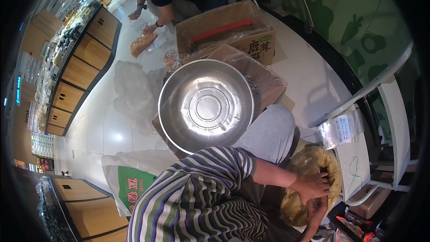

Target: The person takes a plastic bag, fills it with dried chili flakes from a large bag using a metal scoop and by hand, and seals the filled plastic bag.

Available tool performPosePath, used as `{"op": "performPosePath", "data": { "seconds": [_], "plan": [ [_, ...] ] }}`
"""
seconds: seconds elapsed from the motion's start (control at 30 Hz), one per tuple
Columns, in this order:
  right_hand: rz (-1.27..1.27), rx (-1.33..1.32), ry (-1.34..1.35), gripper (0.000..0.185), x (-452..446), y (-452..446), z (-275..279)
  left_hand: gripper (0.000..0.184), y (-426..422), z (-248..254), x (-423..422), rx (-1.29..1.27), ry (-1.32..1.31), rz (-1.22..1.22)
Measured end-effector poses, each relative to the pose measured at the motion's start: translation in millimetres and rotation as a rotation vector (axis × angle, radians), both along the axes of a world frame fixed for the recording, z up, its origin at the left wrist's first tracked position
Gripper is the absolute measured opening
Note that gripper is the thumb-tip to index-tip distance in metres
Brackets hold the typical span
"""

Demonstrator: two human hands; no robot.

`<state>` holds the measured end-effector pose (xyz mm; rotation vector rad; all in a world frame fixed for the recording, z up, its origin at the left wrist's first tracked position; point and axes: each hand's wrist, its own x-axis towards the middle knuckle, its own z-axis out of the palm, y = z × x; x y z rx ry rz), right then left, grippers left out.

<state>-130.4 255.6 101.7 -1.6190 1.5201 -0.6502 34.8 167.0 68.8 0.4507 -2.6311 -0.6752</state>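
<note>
At the lower right, a yellowish see-through plastic bag (295,210) stands with its crumpled mouth turned up. My left hand (313,186) reaches across it, its bent fingers closed on the plastic at the dark opening. Just below, my right hand (317,213) is curled around the bag's near part, close to the left hand. The bag's contents are hidden in shadow. Beside my grey-trousered knee, a large round metal basin (206,107) with a perforated bottom rests on a cardboard box (268,78) and holds nothing.
A large open carton (224,27) stands beyond the basin. Farther off, a crouching person (165,0) handles bags of orange-brown goods (143,44). A green-printed sack (134,183) lies at left. Clear packaging (342,130) sits on a white shelf (354,166) at right. Wooden display counters (80,67) line the left.
</note>
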Motion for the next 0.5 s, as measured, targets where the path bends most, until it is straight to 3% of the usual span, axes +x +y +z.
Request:
{"op": "performPosePath", "data": {
  "seconds": [0.27,0.33,0.5],
  "plan": [
    [-0.202,0.086,-0.175,0.048,3,2,-15,0.078,3,-9,-2,-0.052,0.005,0.037],
    [0.003,0.016,0.045,0.05,2,2,-4,0.082,4,-11,-3,-0.072,0.01,0.056],
    [0.013,-0.005,-0.009,0.043,-1,6,-14,0.083,5,-7,-2,-0.097,-0.007,0.062]
  ]
}}
